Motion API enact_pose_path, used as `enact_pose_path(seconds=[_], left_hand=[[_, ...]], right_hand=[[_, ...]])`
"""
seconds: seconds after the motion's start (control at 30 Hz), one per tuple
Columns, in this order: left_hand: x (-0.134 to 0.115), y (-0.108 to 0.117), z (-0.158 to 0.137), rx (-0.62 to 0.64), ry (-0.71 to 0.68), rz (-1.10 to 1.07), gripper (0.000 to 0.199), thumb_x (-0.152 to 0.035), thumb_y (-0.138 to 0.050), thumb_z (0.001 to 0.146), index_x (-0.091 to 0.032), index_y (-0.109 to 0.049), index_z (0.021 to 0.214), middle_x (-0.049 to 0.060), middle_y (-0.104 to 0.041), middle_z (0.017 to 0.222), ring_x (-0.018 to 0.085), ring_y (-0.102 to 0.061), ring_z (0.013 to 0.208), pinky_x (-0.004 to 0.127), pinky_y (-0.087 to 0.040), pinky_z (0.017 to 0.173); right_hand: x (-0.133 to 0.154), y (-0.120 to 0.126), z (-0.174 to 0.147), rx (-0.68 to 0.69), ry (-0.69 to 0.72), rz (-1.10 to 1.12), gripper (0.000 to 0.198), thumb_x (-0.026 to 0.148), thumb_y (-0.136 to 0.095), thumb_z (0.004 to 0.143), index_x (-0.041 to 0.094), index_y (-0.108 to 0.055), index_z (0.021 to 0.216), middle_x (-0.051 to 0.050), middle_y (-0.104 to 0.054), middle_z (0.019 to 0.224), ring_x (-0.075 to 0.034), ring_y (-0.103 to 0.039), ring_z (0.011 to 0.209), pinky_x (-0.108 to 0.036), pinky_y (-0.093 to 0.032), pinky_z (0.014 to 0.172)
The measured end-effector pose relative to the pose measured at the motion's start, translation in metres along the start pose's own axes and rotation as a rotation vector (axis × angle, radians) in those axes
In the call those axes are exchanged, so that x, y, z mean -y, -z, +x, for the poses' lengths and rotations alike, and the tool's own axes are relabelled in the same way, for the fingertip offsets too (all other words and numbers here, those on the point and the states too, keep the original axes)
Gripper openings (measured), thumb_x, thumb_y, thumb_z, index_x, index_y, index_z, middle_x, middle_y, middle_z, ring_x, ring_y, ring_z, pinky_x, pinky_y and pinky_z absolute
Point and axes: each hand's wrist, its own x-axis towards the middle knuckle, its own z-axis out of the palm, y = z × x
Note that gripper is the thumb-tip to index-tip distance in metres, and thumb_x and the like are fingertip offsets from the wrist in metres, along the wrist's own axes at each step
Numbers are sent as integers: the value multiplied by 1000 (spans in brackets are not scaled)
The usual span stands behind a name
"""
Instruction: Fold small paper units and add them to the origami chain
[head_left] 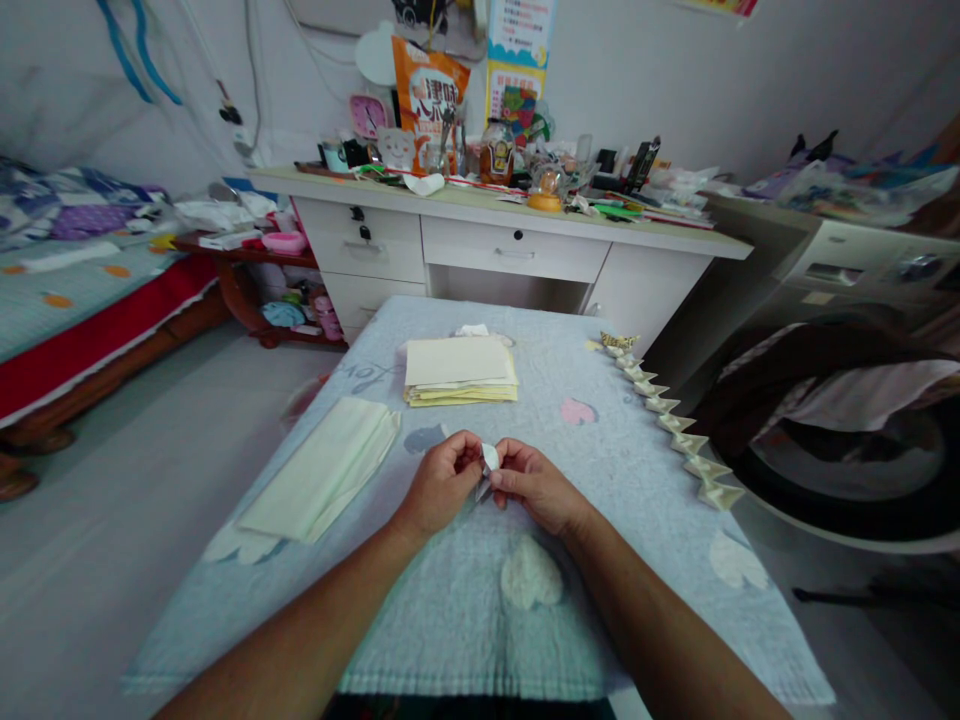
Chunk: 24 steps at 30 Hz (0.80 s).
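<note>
Between my two hands, above the middle of the cloth-covered table (622, 600), is a small folded piece of pale paper (489, 458). My left hand (448, 475) pinches its left side, and the fingers of my right hand (534, 482) are closed on its right side. Fingertips cover part of the paper. Beyond my hands lies a stack of cream and yellow paper (459, 362). To the left rests a folded bundle of pale green paper (322, 468). Along the right edge runs a row of several small folded paper boats (686, 442).
A patterned small object (619, 341) sits at the row's far end. Behind the table stands a white desk (517, 245) crowded with jars, a bag and a pink clock. A washing machine (847, 420) is on the right, a bed (97, 290) on the left.
</note>
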Motion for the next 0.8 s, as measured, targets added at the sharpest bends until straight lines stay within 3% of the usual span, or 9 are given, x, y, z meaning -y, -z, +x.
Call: enact_pose_path(seconds=[0.57,0.8], left_hand=[[4,2,2,24,29,-66,8,-24,-63,74,-17,-60,77,-3,-59,65,12,-53,60,21,-39,57],[3,7,-1,89,26,-112,18,-29,-61,80,-17,-57,93,0,-60,75,13,-56,66,23,-42,61]], right_hand=[[1,0,0,-1,1,35,31,33,-79,66,18,-55,78,3,-59,65,-8,-53,53,-20,-45,50],[5,-1,-1,-29,-10,104,29,33,-76,69,17,-54,78,1,-62,67,-10,-58,58,-22,-49,54]])
